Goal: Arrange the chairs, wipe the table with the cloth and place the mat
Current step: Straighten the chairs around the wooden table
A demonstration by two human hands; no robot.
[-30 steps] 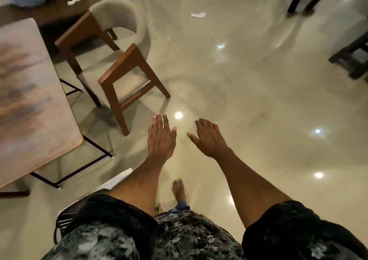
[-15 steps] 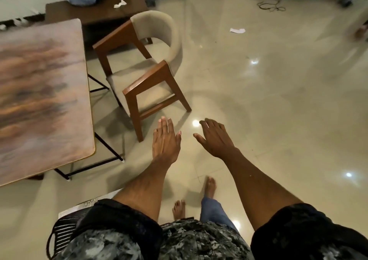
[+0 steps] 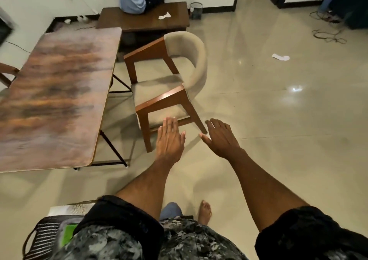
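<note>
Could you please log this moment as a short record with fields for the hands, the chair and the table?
left hand: left hand, open, fingers straight, reaching toward the chair, holding nothing
right hand: right hand, open, fingers spread, holding nothing
chair: chair, upright, wooden arms, beige padded back, beside the table's long edge, angled to it
table: table, wood-pattern top, no mat on it
contact: neither hand grips the chair

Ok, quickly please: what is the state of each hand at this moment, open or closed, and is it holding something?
Left hand: open, fingers straight, holding nothing.
Right hand: open, fingers spread, holding nothing.
</note>
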